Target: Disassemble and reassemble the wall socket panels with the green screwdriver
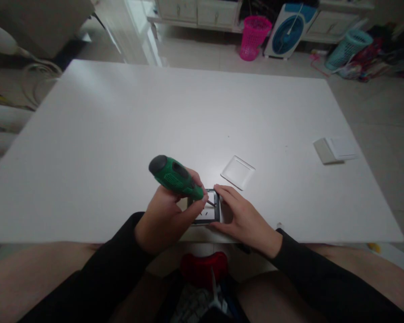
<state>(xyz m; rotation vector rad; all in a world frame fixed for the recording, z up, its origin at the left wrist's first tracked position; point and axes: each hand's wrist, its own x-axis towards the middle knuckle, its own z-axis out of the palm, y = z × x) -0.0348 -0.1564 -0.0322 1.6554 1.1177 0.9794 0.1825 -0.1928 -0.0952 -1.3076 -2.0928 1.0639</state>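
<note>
My left hand (170, 215) is closed around a green screwdriver (177, 176) with a black-ended handle. The tool leans, its thin metal shaft pointing down and right to the dark frame's right side. That frame belongs to a wall socket (207, 214) with a white face and slanted slots, lying at the table's front edge. My right hand (242, 215) grips the socket's right side, with the fingers at the far corner and the thumb at the near one. Part of the socket is hidden behind my left hand. A white square cover plate (237, 172) lies just beyond my right hand.
On the white table (121, 125), a small white and grey box (335, 150) sits near the right edge. Tiny dark specks (228, 136) dot the surface. A pink basket (254, 38), a blue and white fan (287, 31) and a teal basket (348, 48) stand on the floor beyond.
</note>
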